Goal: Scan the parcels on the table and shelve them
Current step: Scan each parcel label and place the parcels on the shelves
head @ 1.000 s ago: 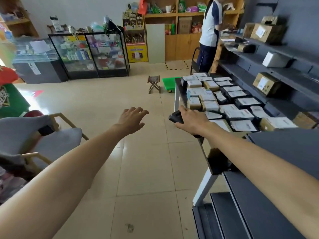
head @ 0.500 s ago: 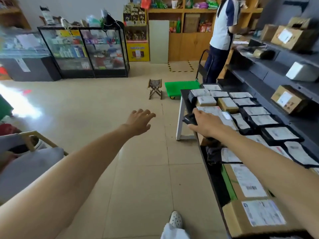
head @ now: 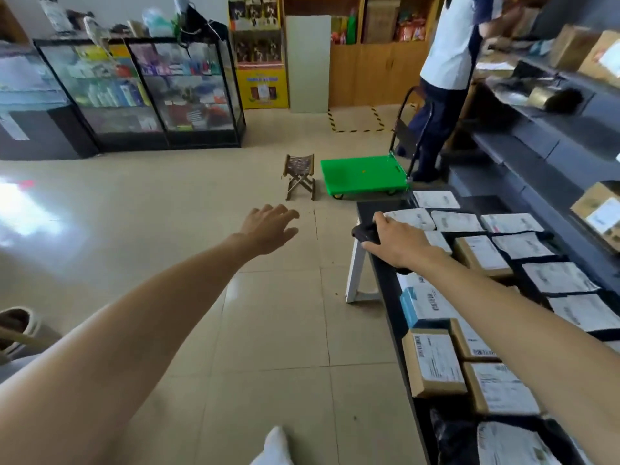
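A long black table (head: 385, 280) runs along the right side, covered with several parcels: brown boxes like one near me (head: 434, 362), black mailer bags (head: 560, 276) and white bags, all with white labels. My right hand (head: 399, 241) grips a black handheld scanner (head: 364, 233) above the table's left edge, near its far end. My left hand (head: 270, 226) is stretched out over the floor with fingers spread, holding nothing. Dark grey shelves (head: 536, 152) on the right carry a few brown boxes (head: 600, 213).
A green flat trolley (head: 364, 174) and a small folding stool (head: 299, 176) stand on the tiled floor beyond the table. A person in a white top (head: 449, 52) stands at the far shelves. Glass display cabinets (head: 141, 92) line the far left.
I have walked forward along the table; the parcels, trolley and stool are closer. Both arms stay stretched out, the right hand still on the scanner.
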Demonstrator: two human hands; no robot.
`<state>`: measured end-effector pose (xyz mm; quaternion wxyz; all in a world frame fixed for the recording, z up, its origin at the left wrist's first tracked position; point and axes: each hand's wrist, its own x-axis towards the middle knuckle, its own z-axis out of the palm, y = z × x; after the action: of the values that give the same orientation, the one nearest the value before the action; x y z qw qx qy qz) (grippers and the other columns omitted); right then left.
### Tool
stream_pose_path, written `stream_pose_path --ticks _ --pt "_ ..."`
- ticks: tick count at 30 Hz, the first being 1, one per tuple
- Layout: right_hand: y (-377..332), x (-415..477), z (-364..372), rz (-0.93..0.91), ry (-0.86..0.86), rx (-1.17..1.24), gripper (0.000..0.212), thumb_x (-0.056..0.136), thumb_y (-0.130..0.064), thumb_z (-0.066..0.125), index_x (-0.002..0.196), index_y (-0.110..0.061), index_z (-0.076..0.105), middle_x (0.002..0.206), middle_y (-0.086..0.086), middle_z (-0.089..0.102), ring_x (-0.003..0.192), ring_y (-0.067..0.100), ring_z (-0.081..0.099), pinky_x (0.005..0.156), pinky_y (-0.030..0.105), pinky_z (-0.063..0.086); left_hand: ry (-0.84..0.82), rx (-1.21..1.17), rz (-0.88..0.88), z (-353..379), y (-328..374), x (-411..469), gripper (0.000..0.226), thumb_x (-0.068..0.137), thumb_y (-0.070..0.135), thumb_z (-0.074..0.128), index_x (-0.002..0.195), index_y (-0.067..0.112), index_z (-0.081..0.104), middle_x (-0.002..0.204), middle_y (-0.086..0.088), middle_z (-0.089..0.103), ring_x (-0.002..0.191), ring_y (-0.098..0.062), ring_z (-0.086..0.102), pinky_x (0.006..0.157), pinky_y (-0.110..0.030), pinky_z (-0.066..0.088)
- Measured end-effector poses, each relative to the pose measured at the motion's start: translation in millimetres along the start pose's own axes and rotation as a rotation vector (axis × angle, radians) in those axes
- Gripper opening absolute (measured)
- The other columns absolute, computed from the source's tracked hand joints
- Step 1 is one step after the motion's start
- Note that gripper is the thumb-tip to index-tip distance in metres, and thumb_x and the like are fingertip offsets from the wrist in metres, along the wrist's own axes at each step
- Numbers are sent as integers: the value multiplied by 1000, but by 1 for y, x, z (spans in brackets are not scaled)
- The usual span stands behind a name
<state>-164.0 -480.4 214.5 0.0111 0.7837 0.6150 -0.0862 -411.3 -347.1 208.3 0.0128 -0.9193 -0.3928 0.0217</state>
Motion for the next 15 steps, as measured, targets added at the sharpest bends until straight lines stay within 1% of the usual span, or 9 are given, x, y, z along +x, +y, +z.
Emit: stream_pose_path --ticks 3,9,11,13,15 --pt "14 48 10 62 -36 1 58 97 -50 54 136 -12 32 139 14 51 119 38 55 85 44 45 -38 29 86 13 -17 67 50 102 51 35 145 26 42 148 -5 45 131 -30 46 104 -47 40" --pt "65 128 5 289 -25 76 60 98 -49 52 138 -9 31 140 18 49 122 40 53 91 47 45 -100 45 244 22 -31 206 54 101 57 32 144 26 43 149 -5 45 133 -30 43 105 -48 37" --pt "81 144 8 358 -9 89 62 98 -49 52 140 -9 30 140 16 50 120 40 54 86 45 45 -117 56 308 31 -23 244 56 99 59 34 144 27 43 148 -5 45 132 -31 44 105 -49 37" --pt "93 152 16 415 -10 103 60 98 -49 52 138 -10 31 141 13 49 116 40 54 78 42 40 -150 68 372 41 -7 277 59 98 63 35 145 27 41 148 -5 45 132 -31 45 105 -49 36" --pt "107 151 28 440 -51 83 59 98 -49 51 138 -10 31 141 12 48 115 40 55 76 42 37 -187 83 432 55 16 302 62 96 67 33 145 29 40 147 -4 46 130 -31 46 104 -47 37"
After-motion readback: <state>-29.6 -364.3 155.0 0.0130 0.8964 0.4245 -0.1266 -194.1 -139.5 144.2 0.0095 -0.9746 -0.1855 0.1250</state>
